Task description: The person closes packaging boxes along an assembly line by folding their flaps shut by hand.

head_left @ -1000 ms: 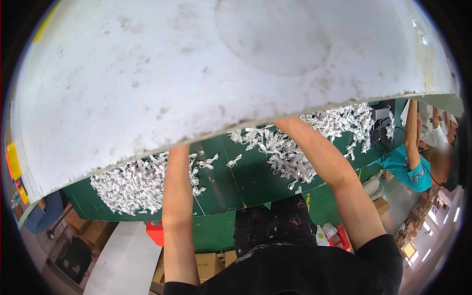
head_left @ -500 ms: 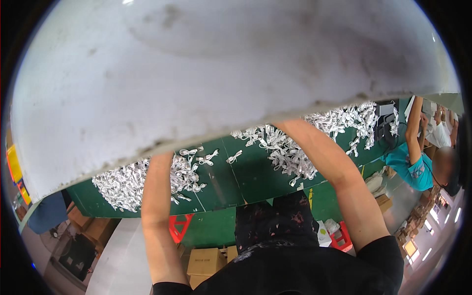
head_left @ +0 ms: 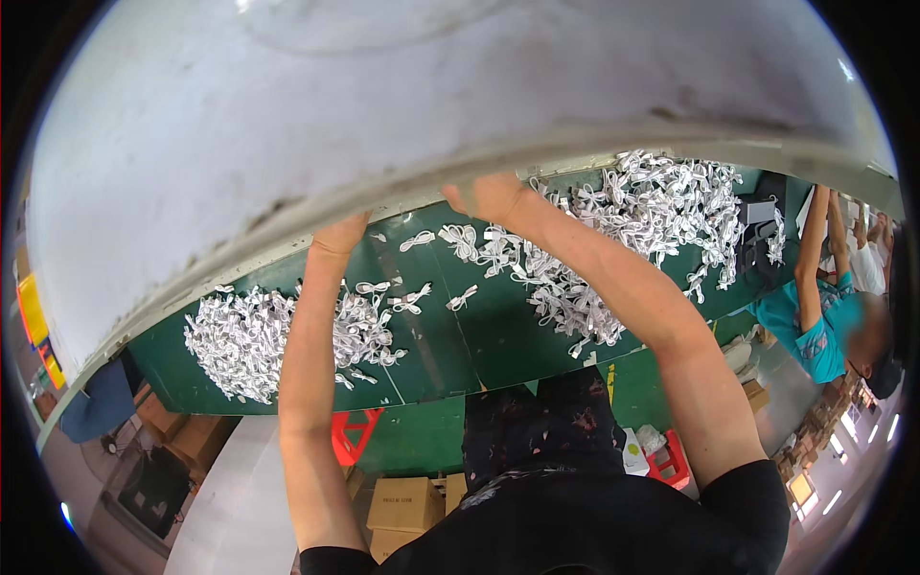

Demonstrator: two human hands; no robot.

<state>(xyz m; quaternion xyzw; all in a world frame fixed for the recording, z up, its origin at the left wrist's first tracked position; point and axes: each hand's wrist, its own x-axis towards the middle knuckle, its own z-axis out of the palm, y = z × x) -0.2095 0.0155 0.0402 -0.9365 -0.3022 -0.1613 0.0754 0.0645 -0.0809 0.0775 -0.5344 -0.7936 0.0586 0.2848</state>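
Fingers of both hands hidden behind rim of big white scuffed plastic tub (head_left: 383, 125); cannot tell whether clenched. Left hand (head_left: 337, 237) and right hand (head_left: 491, 196) press against tub's lower edge, tub tilted over green tabletop (head_left: 479, 335). Tub looks bulky, stiff, smooth; rim best hold. Beneath: heaps of small white looped pieces (head_left: 249, 335), light, loose. Cardboard boxes (head_left: 407, 503) below; another person (head_left: 824, 316) at right.

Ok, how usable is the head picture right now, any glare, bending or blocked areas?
Head view: strong fisheye bend, dark corners; a big pale tub fills the upper half, hiding the fingers of left hand and right hand; lighting even, no harsh glare; white pieces sharp.
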